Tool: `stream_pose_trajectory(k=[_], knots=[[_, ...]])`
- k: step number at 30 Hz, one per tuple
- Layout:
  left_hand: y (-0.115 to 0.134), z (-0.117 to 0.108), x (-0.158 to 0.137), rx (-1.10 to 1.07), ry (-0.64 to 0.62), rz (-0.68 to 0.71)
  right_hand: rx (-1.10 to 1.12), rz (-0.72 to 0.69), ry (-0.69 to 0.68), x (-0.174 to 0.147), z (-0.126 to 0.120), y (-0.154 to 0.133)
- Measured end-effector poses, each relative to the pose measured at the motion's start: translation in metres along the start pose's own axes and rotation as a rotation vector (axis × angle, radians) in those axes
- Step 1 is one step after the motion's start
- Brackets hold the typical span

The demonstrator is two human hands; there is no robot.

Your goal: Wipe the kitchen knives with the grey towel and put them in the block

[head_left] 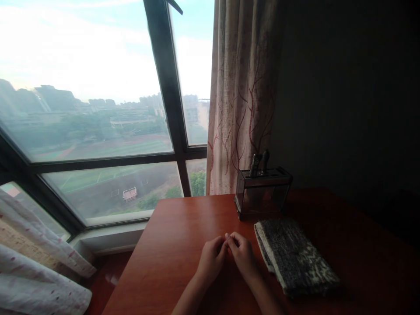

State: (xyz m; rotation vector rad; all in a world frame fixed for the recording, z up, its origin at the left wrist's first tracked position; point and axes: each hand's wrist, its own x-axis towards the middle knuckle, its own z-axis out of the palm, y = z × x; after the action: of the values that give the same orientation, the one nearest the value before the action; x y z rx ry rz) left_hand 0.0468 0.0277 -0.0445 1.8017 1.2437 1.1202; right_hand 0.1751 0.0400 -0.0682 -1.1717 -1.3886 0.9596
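Note:
My left hand and my right hand rest together above the wooden table, their thumbs and fingertips meeting in the middle. Both are closed with curled fingers, and no object shows between them. To the right of my right hand, a small gap away, lies a folded black-and-white patterned cloth. Behind the hands stands a knife block with clear sides and a dark frame; two dark handles stick out of its top.
The reddish-brown table ends on the left near a window ledge. A large window with a dark frame fills the left. A patterned curtain hangs behind the knife block, another curtain at lower left. The right side is dark.

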Motion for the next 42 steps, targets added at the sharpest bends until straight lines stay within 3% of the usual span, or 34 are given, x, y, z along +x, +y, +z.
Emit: stream_pose_trajectory(k=[12, 25, 42], knots=[[-0.0035, 0.0007, -0.0007, 0.189, -0.034, -0.013, -0.027, 0.003, -0.005, 0.0002, -0.0001, 0.0017], [0.0028, -0.0026, 0.0008, 0.116, 0.061, -0.02, 0.089, 0.018, -0.013, -0.0003, 0.0007, -0.0003], [-0.0013, -0.0038, 0.0003, 0.164, 0.04, -0.001, 0.127, 0.01, -0.065, -0.0017, 0.0016, -0.0056]])
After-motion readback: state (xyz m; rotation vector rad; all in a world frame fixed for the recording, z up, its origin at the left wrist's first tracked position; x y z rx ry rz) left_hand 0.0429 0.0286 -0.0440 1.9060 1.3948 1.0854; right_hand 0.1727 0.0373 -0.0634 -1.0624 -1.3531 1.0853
